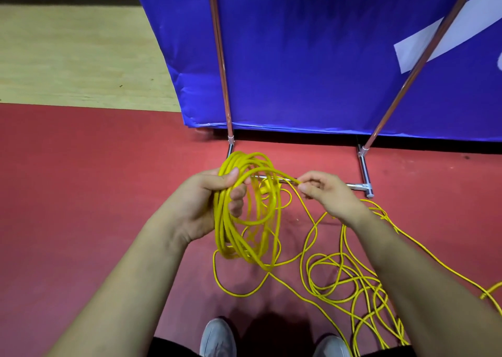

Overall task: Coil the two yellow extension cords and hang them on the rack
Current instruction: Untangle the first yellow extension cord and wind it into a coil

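Note:
A coil of yellow extension cord (252, 237) with several loops hangs from my left hand (214, 196), which is closed around the top of the loops. My right hand (323, 191) pinches a strand of the same cord just right of the coil, fingers shut on it. From there the cord drops to a loose yellow tangle (350, 283) on the red floor at the lower right. The metal rack (362, 163) stands directly ahead, its two uprights rising in front of a blue panel and its base bar lying behind my hands.
A blue padded panel (312, 57) fills the background behind the rack. Red floor (95, 193) spreads left and below; pale wooden flooring (76, 55) lies at the far left. My two grey shoes (218, 337) show at the bottom edge.

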